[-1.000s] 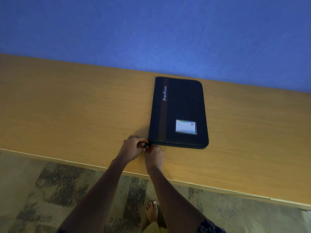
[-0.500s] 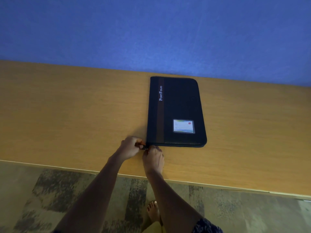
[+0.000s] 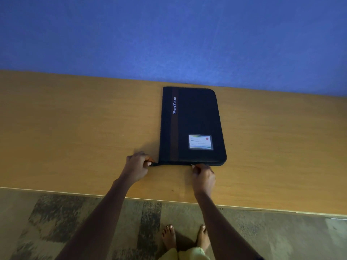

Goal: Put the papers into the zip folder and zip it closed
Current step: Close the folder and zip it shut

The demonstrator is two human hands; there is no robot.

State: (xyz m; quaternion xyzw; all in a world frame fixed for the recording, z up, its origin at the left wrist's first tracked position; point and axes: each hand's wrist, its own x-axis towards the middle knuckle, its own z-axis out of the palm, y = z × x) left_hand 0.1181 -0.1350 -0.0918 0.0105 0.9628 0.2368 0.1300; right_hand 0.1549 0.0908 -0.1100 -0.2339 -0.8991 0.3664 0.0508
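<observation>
Pinched at the near left corner of the zip folder [image 3: 192,124], the left hand [image 3: 136,167] has a tight grip on the zip's end tab. Right hand [image 3: 203,178], beside it a moment ago, has slid rightward along the folder's near edge, fingertips closed on what seems the zip pull. Folder lies shut, flat on the worktop [image 3: 75,128].

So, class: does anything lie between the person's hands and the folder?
Nothing visible does. The left hand pinches the folder at its near left corner, and the right hand touches its near edge.
</observation>
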